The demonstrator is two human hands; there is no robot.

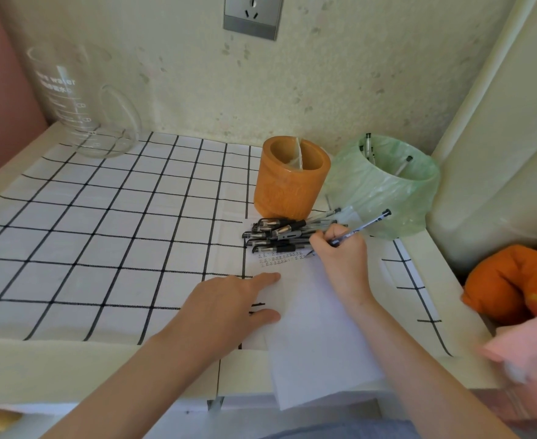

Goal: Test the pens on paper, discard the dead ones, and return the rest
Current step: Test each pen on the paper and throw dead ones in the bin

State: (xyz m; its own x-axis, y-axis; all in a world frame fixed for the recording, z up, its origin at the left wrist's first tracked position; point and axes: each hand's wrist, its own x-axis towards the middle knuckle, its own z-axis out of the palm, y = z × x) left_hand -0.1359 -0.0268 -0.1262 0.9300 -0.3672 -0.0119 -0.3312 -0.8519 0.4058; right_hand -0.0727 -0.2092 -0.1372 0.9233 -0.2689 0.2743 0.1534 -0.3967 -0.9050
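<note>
My right hand (340,258) grips a clear pen (367,224) in a writing hold, its tip down on the white sheet of paper (311,337) beside two rows of small written marks (279,259). My left hand (229,302) lies flat with straight fingers, pressing the paper's left edge. A pile of several black-capped pens (279,236) lies just beyond the paper. Behind it stands an orange pen holder (291,179). To its right is a small bin lined with a green bag (384,185), with a few pens inside.
A black-and-white checked cloth (108,236) covers the table. A clear glass jug (80,99) stands at the back left. An orange cushion (514,280) and pink fabric (527,346) lie at the right. A wall socket (252,14) is above.
</note>
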